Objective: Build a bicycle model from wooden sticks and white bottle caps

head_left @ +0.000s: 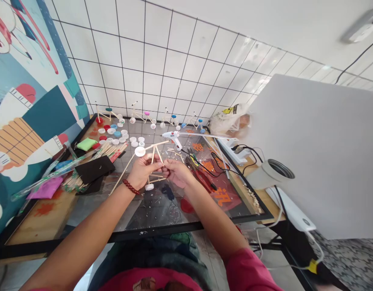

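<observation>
We stretch both forearms forward; our left hand (143,169) and right hand (178,171) meet in front, fingers (154,165) curled closed, tips touching.

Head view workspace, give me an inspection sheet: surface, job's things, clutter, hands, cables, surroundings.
Surface: glass-topped table, littered with small wood bits.
Job's things: stick frame with a white cap; glue gun behind it.
Clutter: loose bottle caps, bundle of sticks, plastic bag.
Hands: left hand and right hand both pinch the stick frame.
Cables: black cables cross the table's right side toward a power strip.
Surroundings: white tiled wall, painted mural at left, finished stick models along the wall.
</observation>
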`<state>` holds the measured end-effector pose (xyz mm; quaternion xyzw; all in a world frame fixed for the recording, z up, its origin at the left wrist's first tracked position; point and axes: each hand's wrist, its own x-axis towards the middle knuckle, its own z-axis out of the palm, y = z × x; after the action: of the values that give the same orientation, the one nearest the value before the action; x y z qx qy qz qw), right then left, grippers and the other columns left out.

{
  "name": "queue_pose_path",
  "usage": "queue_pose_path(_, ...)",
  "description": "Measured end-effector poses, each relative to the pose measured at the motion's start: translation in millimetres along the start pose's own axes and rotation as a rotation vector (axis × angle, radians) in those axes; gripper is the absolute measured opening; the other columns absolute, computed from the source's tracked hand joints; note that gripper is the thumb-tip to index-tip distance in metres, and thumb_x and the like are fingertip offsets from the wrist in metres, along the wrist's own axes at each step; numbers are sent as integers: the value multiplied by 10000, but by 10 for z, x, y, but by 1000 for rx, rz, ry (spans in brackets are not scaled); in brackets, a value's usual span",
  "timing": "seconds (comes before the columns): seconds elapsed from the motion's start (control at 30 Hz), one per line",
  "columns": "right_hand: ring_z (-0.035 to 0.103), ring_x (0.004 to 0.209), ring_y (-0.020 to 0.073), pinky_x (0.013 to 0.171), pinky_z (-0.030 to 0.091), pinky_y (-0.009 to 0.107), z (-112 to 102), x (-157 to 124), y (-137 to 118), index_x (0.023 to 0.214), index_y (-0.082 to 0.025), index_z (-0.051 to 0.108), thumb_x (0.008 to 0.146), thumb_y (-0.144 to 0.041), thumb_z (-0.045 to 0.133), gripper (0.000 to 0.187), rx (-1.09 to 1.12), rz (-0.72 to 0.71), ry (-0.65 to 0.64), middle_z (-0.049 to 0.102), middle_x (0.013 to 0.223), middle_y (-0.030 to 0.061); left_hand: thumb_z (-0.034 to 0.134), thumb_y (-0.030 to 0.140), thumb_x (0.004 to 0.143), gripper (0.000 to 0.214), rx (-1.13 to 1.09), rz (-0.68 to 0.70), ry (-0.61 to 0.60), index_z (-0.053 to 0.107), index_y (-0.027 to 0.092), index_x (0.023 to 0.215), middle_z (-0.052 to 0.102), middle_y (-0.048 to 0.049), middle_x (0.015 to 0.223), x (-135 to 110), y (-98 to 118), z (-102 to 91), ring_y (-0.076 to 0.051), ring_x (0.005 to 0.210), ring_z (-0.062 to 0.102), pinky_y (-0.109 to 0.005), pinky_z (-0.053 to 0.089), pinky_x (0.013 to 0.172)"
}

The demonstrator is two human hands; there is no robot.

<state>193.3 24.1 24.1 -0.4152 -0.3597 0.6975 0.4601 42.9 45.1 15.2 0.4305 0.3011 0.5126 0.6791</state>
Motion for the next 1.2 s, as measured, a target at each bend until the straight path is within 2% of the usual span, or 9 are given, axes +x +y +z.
queue_pose_path(0.1, 300, 495, 71, 511, 301, 216, -22, 27, -30, 692, -179, 560, 749, -448, 701, 309, -149, 37, -2, 409, 561, -59, 941, 241, 488, 391, 13, -26, -15, 703, 145, 784, 705, 5, 723, -16, 6, 19, -95, 584, 627, -225, 534, 580)
queue_pose_path(0.23, 384, 535, 110, 543, 358, 248, -170, 74, -24, 625, -205, 524, 813, -502, 588, 356, -486, -181, 211, 456, 575, -33, 952, 226, 452, 405, -86, -88, 13, 703, 149, 761, 692, 18, 709, -28, 40, 42, -86, 587, 622, -221, 541, 584)
queue_pose_path(0.43, 475, 686, 149, 680, 410, 272, -403, 30, 4, 604, -218, 627, 595, -241, 798, 172, -648, -404, 422, 590, 689, -10, 949, 189, 445, 396, -218, -144, 84, 702, 153, 753, 666, 29, 687, 3, 63, 17, -88, 625, 628, -213, 525, 606)
queue_pose_path(0.57, 588, 729, 168, 712, 462, 297, -188, -13, 48, 810, -213, 735, 657, -350, 804, 217, -593, -488, 300, 712, 828, 25, 934, 177, 462, 363, -229, -112, 96, 699, 158, 738, 686, 22, 700, 15, 15, 14, -97, 637, 633, -239, 524, 660)
queue_pose_path(0.67, 612, 707, 167, 698, 475, 297, 12, -18, 91, 795, -202, 748, 704, -399, 790, 221, -496, -518, 203, 721, 782, 26, 925, 186, 470, 343, -227, -85, 99, 711, 162, 736, 694, 17, 695, 19, 0, 19, -103, 641, 629, -248, 508, 672)
queue_pose_path(0.87, 641, 738, 166, 754, 505, 308, 93, 46, 87, 783, -201, 733, 746, -404, 749, 207, -434, -600, 220, 732, 776, 21, 915, 222, 526, 374, -226, -22, 48, 760, 165, 862, 741, -18, 864, 19, 72, 72, -112, 762, 650, -240, 498, 754)
queue_pose_path(1.03, 639, 681, 147, 709, 516, 288, -68, 220, -43, 808, -203, 644, 752, -471, 705, 281, -421, -641, 300, 714, 750, 19, 889, 198, 586, 368, 38, -104, -38, 772, 167, 934, 756, -76, 993, -126, 240, 50, -178, 934, 678, -281, 509, 851)
queue_pose_path(1.13, 655, 680, 145, 711, 523, 288, -188, 340, -75, 805, -201, 625, 736, -491, 698, 307, -474, -613, 299, 730, 781, 34, 875, 253, 621, 307, 355, -186, -48, 786, 165, 900, 768, -93, 883, -234, 429, -122, -197, 761, 684, -321, 542, 734)
queue_pose_path(1.2, 656, 663, 146, 698, 524, 286, -240, 406, -42, 789, -201, 622, 731, -488, 697, 302, -517, -586, 292, 723, 746, 27, 847, 318, 658, 242, 572, 1, 58, 791, 173, 844, 756, -77, 782, -248, 571, -276, -205, 690, 668, -330, 546, 690)
